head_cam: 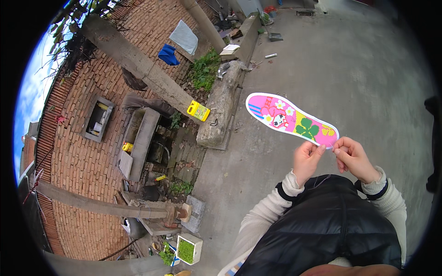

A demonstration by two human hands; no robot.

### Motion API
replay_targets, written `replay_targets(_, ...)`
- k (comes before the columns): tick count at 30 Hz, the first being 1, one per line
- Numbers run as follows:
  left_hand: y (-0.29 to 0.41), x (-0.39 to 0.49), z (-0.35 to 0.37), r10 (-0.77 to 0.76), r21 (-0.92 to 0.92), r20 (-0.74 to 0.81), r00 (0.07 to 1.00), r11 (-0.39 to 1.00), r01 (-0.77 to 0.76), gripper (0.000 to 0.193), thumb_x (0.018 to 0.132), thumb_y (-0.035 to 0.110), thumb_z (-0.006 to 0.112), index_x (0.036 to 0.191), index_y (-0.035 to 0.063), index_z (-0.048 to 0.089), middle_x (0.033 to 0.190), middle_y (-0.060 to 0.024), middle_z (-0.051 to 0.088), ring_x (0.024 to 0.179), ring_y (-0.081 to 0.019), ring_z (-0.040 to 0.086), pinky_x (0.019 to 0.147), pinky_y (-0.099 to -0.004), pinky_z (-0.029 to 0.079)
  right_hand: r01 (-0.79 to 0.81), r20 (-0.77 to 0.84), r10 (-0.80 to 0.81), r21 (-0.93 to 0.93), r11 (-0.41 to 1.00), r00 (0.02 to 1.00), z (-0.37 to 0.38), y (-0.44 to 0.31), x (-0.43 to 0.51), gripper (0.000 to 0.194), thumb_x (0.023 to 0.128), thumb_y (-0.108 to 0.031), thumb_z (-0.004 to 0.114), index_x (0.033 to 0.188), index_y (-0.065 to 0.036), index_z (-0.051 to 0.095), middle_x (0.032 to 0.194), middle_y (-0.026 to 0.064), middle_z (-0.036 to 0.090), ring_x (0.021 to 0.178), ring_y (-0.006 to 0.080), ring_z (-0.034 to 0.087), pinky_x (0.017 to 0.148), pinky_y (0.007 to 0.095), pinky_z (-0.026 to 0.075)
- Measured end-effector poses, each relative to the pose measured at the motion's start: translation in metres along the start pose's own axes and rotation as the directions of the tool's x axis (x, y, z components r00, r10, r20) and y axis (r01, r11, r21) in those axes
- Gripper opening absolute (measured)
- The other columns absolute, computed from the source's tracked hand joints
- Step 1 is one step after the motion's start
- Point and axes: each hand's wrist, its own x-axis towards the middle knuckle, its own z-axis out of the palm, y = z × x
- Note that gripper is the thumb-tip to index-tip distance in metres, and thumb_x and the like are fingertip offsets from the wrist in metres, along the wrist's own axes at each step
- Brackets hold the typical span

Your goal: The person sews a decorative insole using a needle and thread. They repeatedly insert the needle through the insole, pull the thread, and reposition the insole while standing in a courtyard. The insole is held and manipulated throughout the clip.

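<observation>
A cross-stitched shoe insole (285, 120) is held out flat over the concrete ground, its white-bound edge facing all round. The pattern has a pink ground, a green clover, white flowers and yellow patches. My left hand (306, 161) grips its near edge at the narrower end, thumb on top. Close beside it, my right hand (354, 158) has thumb and forefinger pinched together at the insole's tip, on a fine pale purple thread (322, 180). A slack part of that thread hangs before my black padded vest (321, 227). Whether a needle is in the fingers is too small to tell.
To the left, a rough stone block (219, 114) bears a yellow jug (198, 111) beside a slanting concrete post (145, 72). Beyond are a concrete trough (141, 145) and a brick wall (83, 158). A white planter box (197, 249) of seedlings stands lower left.
</observation>
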Motion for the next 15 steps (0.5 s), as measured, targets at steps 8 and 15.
replay_targets(8, -0.018, 0.087, -0.031, -0.057, 0.034, 0.121, 0.991, 0.998, 0.054, 0.013, 0.095, 0.016, 0.067, 0.099, 0.0032, 0.066, 0.069, 0.0095, 0.051, 0.062, -0.0001, 0.038, 0.055, -0.0198, 0.030, 0.052, -0.226, -0.048, 0.009, 0.999, 0.973, -0.008, 0.004, 0.070, 0.009, 0.101, -0.013, 0.052, 0.099, -0.005, 0.055, 0.059, -0.0025, 0.053, 0.047, 0.0053, 0.049, 0.042, 0.0190, 0.033)
replay_targets(15, -0.016, 0.137, -0.026, 0.020, -0.017, 0.030, 0.999, 1.000, -0.020, 0.013, 0.095, 0.016, 0.068, 0.089, 0.0042, 0.064, 0.063, 0.0109, 0.041, 0.058, -0.0009, 0.032, 0.051, -0.0215, 0.027, 0.034, -0.162, -0.039, -0.031, 0.999, 0.986, -0.033, -0.023, 0.114, 0.008, 0.100, -0.011, 0.052, 0.100, -0.004, 0.054, 0.059, -0.0025, 0.052, 0.047, 0.0049, 0.049, 0.042, 0.0191, 0.033)
